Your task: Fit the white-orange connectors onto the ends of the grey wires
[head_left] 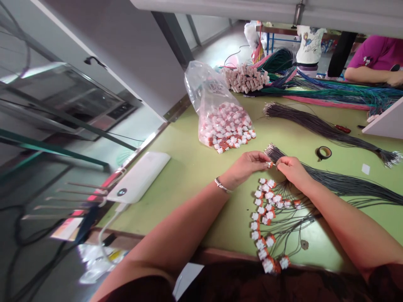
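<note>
My left hand (250,167) pinches a small white and orange connector housing (269,165) between thumb and fingertips. Close beside it, my right hand (292,170) is closed on a thin wire whose metal tip (274,164) points at the housing; whether the tip is inside cannot be made out. Behind my hands lies a bundle of dark wires (333,180) with bare terminals at its left end. Nearer to me, several wired connectors (261,218) lie in a curved row, their wires running right under my right forearm. Loose housings (231,126) spill from a clear plastic bag (206,90).
A white power bank (140,176) with a cable lies at the table's left edge. Another dark wire bundle (321,126), a roll of black tape (323,153) and a red-handled tool (342,128) are at the right. Coloured wire harnesses (340,88) lie behind; a person in purple (374,58) sits across.
</note>
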Available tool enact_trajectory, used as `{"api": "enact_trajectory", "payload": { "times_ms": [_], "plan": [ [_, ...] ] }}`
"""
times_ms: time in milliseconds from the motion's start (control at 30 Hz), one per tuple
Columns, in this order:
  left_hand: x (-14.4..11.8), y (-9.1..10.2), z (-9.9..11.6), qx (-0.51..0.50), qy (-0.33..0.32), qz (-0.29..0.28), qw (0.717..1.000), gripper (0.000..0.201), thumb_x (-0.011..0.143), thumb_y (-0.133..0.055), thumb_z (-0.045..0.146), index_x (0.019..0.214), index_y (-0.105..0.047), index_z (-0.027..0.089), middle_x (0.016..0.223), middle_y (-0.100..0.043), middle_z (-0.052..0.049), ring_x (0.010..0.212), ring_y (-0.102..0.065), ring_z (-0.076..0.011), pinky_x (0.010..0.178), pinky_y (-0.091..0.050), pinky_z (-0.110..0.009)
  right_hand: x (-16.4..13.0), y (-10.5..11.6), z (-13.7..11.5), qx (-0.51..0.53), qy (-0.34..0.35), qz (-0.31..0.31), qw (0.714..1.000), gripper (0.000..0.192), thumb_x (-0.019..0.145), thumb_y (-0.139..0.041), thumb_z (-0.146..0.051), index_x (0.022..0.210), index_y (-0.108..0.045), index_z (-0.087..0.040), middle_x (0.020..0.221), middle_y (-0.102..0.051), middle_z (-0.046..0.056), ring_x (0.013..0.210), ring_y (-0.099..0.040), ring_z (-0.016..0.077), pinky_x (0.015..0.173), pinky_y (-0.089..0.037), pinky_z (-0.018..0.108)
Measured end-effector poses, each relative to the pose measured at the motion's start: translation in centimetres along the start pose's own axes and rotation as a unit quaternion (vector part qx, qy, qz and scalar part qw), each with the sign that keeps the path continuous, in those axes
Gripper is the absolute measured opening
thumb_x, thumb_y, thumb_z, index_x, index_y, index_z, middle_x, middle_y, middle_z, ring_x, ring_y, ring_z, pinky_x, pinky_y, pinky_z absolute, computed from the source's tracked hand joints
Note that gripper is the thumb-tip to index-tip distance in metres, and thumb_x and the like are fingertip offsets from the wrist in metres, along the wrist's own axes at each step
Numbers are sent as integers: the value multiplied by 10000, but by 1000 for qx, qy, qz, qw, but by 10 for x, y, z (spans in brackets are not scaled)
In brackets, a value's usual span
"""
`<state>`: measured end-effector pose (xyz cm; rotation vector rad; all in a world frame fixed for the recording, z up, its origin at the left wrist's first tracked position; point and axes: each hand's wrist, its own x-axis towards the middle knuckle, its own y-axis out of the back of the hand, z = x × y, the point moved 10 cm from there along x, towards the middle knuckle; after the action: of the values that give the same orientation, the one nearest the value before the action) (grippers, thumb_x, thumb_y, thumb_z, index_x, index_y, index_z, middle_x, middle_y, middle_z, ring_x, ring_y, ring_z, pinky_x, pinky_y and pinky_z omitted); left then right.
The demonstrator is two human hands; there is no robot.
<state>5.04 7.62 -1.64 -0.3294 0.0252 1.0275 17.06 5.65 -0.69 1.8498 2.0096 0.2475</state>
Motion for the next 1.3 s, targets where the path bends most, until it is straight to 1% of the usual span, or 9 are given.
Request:
{"api": "enact_trajectory", "payload": {
  "times_ms": [100,167,300,500,700,900,1100,1200,1300],
  "plan": [
    [-4,-9,20,122,-89,-3,989,101,703,-725,180,787,-698,130,845,-699,-54,793,-628,-121,812,-495,-272,2,-1,2,17,-2,-12,1000,168,620,-458,-328,557,-515,-182,477,-398,-49,491,-325,94,474,-231,243],
    [-6,-15,25,153,-105,-6,983,86,713,-711,194,776,-703,136,857,-697,-58,810,-625,-131,820,-492,-281,3,-2,0,25,14,-21,999,172,626,-464,-327,536,-494,-183,467,-383,-55,482,-311,84,465,-222,235],
    [-3,-16,10,88,-48,2,995,156,671,-750,213,788,-700,122,795,-697,-49,743,-619,-122,786,-496,-286,1,0,1,42,-2,-25,999,149,641,-493,-310,555,-500,-188,420,-372,-74,409,-303,67,420,-227,217],
    [0,-2,-8,-42,2,51,998,289,590,-819,231,819,-694,107,760,-689,-27,708,-613,-95,758,-486,-259,-2,5,9,131,-56,16,990,92,597,-556,-228,679,-537,-192,496,-543,-44,396,-487,109,420,-396,241],
    [-1,-5,-6,-37,0,39,999,263,594,-815,220,791,-687,103,728,-683,-26,674,-603,-96,717,-485,-259,-2,7,6,88,-18,42,995,43,587,-522,-219,616,-495,-204,424,-465,-68,345,-418,92,370,-325,225],
    [-1,-8,-5,38,-4,43,998,165,630,-769,168,767,-701,106,689,-676,-28,642,-586,-99,669,-475,-245,-1,7,6,15,26,53,998,51,622,-528,-246,611,-492,-212,448,-471,-57,362,-417,95,383,-319,234],
    [-1,-10,-5,83,-13,49,995,130,638,-753,168,747,-703,117,682,-669,-22,634,-581,-103,657,-478,-248,0,5,8,1,5,37,999,75,620,-535,-271,631,-482,-219,456,-481,-55,362,-444,110,382,-325,239],
    [-1,-10,-6,50,-12,45,998,185,619,-781,205,759,-703,112,680,-673,-23,633,-586,-103,664,-485,-254,0,2,10,16,-15,18,1000,71,616,-526,-270,635,-480,-219,433,-462,-62,352,-424,107,382,-305,235],
    [-1,-5,-5,-20,-15,54,998,254,590,-812,237,779,-703,107,706,-689,-30,658,-601,-101,698,-491,-257,1,6,4,31,8,30,999,63,600,-509,-264,606,-498,-202,466,-459,-52,411,-395,89,424,-295,229]
  ]
}}
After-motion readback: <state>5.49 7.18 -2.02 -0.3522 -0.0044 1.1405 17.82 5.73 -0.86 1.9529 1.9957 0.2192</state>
